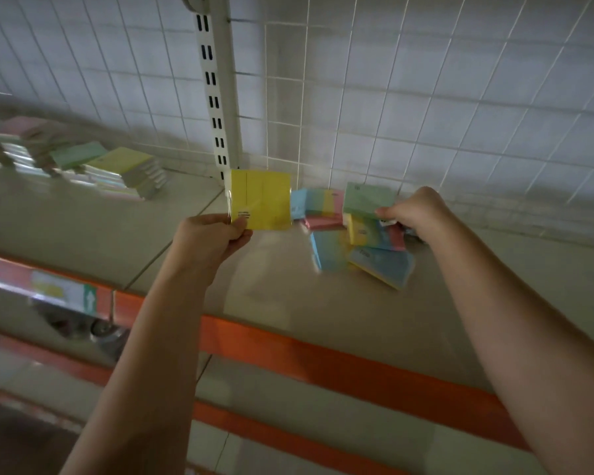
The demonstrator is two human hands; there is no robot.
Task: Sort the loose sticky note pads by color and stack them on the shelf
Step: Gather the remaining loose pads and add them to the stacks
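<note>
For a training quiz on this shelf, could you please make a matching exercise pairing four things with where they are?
Things:
1. yellow pad
2. green pad
3. loose pile
4. stacked pads

Places:
A. far left of the shelf, by the wire back
B. pinched by the right hand over the pile
C. held up by the left hand
D. lying jumbled on the shelf below the right hand

Pairs: 1-C, 2-B, 3-D, 4-A

A white wire grid [426,97] backs a slotted upright [216,108].
</note>
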